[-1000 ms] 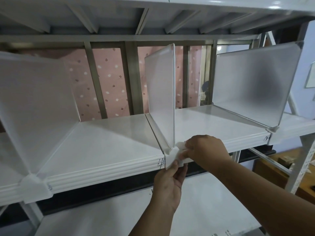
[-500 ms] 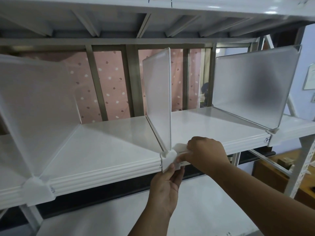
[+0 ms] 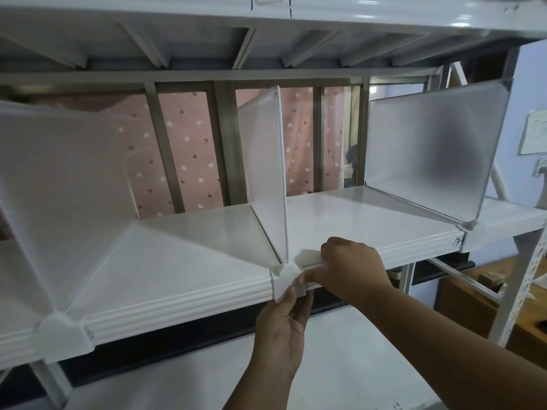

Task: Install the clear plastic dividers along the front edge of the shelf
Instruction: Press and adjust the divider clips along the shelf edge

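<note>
Three frosted clear plastic dividers stand upright on the white shelf [image 3: 183, 255]. The middle divider [image 3: 266, 173] ends in a white clip [image 3: 282, 278] hooked over the shelf's ribbed front edge. My left hand [image 3: 281, 329] reaches up from below and pinches the bottom of that clip. My right hand [image 3: 352, 267] grips the clip's right side and the front rail beside it. The left divider [image 3: 59, 187] sits in its own clip [image 3: 63, 335]. At the far right stands the right divider [image 3: 429, 149].
Another white shelf [image 3: 340, 365] lies below, and a ribbed shelf underside [image 3: 207, 39] hangs close overhead. Behind are metal uprights and a pink spotted curtain [image 3: 183, 149]. A slanted metal brace and a wooden table [image 3: 473, 300] stand at the right.
The middle divider and its clip have shifted a little left along the front edge and seated lower on the rail. Both hands stayed on the clip.
</note>
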{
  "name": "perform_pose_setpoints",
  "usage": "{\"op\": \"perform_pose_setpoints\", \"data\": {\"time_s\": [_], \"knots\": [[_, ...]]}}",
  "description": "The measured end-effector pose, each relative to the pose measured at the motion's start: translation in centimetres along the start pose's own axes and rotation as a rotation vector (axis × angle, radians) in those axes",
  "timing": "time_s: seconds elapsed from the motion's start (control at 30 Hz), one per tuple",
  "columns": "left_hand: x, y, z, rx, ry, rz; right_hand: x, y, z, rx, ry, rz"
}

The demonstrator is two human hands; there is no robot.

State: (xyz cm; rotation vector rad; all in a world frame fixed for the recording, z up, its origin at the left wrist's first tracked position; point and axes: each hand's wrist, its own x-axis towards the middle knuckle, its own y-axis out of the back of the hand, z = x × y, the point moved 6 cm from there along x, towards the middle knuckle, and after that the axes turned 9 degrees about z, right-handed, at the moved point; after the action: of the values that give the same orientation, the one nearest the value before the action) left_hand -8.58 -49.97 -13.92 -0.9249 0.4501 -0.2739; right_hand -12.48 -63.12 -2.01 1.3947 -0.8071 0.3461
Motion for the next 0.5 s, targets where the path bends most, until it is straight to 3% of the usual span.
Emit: {"op": "perform_pose_setpoints", "data": {"time_s": [0.27, 0.5], "knots": [[-0.2, 0.0, -0.9, 0.1, -0.068, -0.039, -1.3, 0.5, 0.9, 0.139, -0.039, -0.077], [-0.9, -0.9, -8.3, 0.287, 0.123, -0.057, -3.4, 3.8, 8.9, 0.117, -0.128, -0.012]]}}
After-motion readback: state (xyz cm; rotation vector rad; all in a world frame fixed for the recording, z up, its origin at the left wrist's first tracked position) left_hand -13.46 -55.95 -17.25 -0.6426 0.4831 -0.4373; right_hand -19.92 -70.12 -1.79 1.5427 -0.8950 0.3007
